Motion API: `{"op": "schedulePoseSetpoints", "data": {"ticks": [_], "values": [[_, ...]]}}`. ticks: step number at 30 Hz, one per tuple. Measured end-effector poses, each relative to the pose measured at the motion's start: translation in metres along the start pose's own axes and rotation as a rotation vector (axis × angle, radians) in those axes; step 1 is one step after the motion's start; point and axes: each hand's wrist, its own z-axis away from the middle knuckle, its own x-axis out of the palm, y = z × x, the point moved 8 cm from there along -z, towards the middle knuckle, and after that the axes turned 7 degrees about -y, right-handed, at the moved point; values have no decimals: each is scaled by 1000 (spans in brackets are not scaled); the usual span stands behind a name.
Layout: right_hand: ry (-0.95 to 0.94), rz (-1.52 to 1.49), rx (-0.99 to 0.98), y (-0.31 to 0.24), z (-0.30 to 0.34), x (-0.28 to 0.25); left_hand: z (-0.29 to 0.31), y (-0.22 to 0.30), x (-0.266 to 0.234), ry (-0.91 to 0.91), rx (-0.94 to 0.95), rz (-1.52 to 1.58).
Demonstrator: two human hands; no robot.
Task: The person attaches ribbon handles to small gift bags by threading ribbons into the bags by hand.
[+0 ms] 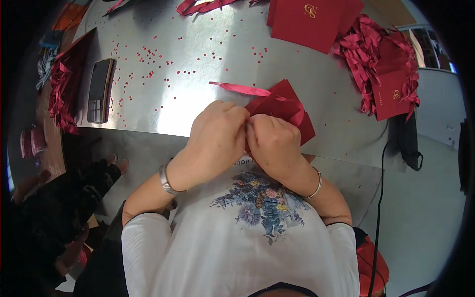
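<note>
A dark red paper bag [286, 93] lies tilted on the table's near edge, right in front of me. One pink-red ribbon [242, 89] stretches from it to the left, and another loops over its side. My left hand [220, 129] is closed at the bag's left edge, fingers curled in. Pressed close against it, my right hand [273, 141] is closed too, its knuckles over the bag's near part. Both hands' fingertips meet at the bag; the exact bit they pinch is hidden behind the fingers.
Small red paper dots [148, 54] lie scattered over the metal table [193, 111]. A phone [100, 90] rests at the left, beside ribboned red bags [62, 91]. Flat red bags [311, 22] and a ribboned heap [363, 54] fill the far right. A black cable [380, 208] hangs at right.
</note>
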Motion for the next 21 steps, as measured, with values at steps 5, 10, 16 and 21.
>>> {"op": "schedulePoseSetpoints", "data": {"ticks": [5, 10, 16, 21], "values": [[139, -111, -52, 0, 11, -8, -9, -27, 0, -238, -13, 459], [189, -38, -109, -2, 18, 1, -17, -31, 12, -336, 115, 311], [146, 67, -176, -8, 20, 3, -17, -26, 20, -362, 160, 107], [131, 97, -147, -12, 18, -18, -16, -29, 19, -264, 146, 38]]}}
